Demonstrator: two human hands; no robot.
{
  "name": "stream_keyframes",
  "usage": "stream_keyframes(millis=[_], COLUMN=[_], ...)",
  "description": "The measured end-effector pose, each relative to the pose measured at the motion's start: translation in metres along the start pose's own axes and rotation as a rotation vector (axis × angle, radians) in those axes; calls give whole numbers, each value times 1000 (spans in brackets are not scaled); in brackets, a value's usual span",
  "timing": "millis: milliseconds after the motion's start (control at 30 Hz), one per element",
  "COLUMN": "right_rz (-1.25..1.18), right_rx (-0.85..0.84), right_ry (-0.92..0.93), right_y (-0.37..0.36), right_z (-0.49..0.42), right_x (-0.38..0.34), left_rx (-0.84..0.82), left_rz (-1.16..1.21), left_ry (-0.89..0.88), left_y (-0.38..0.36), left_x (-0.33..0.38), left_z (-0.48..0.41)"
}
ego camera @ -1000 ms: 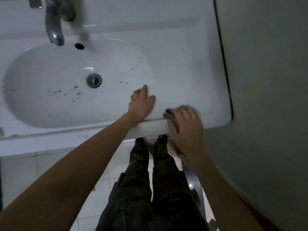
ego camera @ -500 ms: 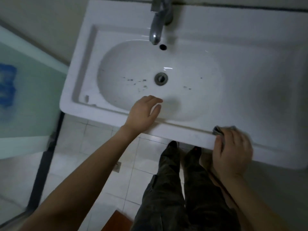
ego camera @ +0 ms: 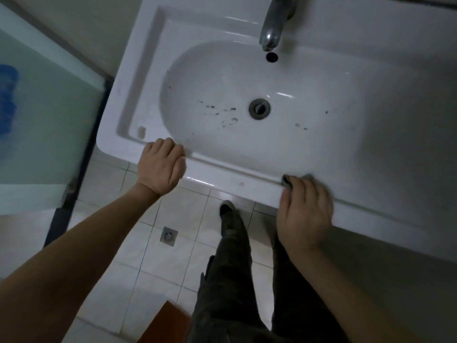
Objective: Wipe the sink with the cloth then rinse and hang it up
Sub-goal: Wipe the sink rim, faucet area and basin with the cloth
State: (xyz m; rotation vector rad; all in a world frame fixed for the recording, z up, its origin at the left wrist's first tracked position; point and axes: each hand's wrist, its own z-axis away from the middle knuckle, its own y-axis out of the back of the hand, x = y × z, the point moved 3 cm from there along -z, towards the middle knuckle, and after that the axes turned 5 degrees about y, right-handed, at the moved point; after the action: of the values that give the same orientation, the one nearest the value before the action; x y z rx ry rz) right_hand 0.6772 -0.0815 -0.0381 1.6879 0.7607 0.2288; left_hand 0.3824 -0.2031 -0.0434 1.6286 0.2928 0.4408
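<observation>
A white sink (ego camera: 247, 184) fills the upper middle, its oval bowl speckled with dark spots left and right of the drain (ego camera: 259, 108). My right hand (ego camera: 305, 214) presses a grey cloth (ego camera: 286, 180) onto the sink's front rim; only a small bunch of cloth shows past the fingers. My left hand (ego camera: 160, 167) rests on the front rim near the left corner, fingers curled over the edge, holding nothing else. A chrome tap (ego camera: 272, 30) hangs over the back of the bowl.
A glass shower panel (ego camera: 37, 120) with a dark frame stands at the left. White floor tiles with a small floor drain (ego camera: 169, 235) lie below the sink. My dark-trousered legs (ego camera: 232, 280) stand under the rim. A grey wall runs down the lower right.
The view has swung right and then closer, so the sink's left end now shows. My left hand slid left along the front rim. My right hand with the cloth moved left along the rim.
</observation>
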Motion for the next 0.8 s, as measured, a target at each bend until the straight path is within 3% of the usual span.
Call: stream_keyframes(millis=[267,400,467,533,700,800], right_rz=[-84,-126,-81,-47,74,96], right_rx=[-55,-76,-174,-243,-122,-36], right_ry=[7,81,188,148,-303,-480], right_y=[-48,-58,-49,-30,37,36], right_z=[-31,-40,-35,-25,8,2], right_x=[-172,-200,-180,-131,35,45], left_rx=[84,63,38,16,33,61], left_rz=[15,31,34,52,44,22], left_ry=[-87,-82,-106,-115,-100,-86], left_y=[-7,-6,-6,-5,-6,-7], left_x=[-9,-11,-11,-12,-9,-8], left_z=[2,0,2,2,3,3])
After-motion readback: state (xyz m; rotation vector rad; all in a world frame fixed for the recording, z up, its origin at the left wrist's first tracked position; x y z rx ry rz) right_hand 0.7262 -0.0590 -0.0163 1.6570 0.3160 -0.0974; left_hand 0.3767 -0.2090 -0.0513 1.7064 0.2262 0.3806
